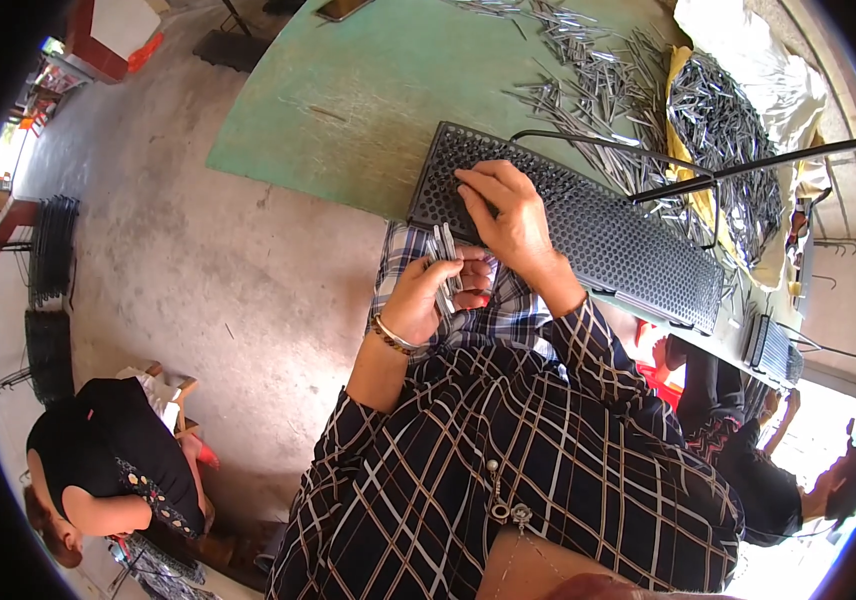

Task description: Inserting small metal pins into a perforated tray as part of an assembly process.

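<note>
A black tray [638, 250] full of small round holes lies slantwise along the near edge of the green table [348, 110]. Over its left end is my right hand [513, 215], thumb and forefinger drawn together close to the holes. Whatever those fingertips hold is too small or hidden to make out. Just below the tray's near left corner, my left hand [413, 298] is closed around a small bunch of thin grey metal rods [445, 245]. Their upper ends stick out past the fingers.
Loose rods [573, 50] are heaped on the table behind the tray. A yellow-edged sack [728, 120] holds many more. A black bent-rod frame [598, 143] reaches across the tray. Another tray [773, 350] sits at far right. One person bends at lower left; another sits at right.
</note>
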The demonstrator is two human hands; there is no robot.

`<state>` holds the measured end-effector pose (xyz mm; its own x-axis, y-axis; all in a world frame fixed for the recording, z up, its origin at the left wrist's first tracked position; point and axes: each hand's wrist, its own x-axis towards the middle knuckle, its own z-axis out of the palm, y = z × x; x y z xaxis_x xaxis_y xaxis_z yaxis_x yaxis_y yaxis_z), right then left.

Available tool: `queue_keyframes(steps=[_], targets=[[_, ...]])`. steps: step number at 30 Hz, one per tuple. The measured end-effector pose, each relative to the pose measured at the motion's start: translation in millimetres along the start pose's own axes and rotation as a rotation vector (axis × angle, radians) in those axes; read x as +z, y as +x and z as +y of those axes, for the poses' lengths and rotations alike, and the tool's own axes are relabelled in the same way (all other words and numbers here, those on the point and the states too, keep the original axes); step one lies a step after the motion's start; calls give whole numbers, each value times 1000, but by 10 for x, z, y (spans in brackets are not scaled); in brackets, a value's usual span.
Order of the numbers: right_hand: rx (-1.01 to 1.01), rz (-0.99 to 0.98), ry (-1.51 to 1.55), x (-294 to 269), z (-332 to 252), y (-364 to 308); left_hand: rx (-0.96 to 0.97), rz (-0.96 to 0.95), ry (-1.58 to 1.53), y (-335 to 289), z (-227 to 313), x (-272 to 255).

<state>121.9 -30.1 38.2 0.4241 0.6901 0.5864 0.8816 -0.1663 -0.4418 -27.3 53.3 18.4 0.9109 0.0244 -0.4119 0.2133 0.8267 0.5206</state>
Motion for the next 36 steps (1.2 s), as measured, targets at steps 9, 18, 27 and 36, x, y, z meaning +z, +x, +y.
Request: queue_keyframes(steps=[9, 18, 27, 36], targets=[[649, -399, 664, -292, -151, -66, 25, -98, -3, 27, 4, 51], [837, -332, 741, -319, -36, -240, 59, 66, 92, 73, -92, 114], [756, -316, 655, -321, -90, -239, 142, 166, 192, 67, -110, 174], [698, -379, 592, -347, -59, -222, 229, 230, 329, 100, -130, 111]])
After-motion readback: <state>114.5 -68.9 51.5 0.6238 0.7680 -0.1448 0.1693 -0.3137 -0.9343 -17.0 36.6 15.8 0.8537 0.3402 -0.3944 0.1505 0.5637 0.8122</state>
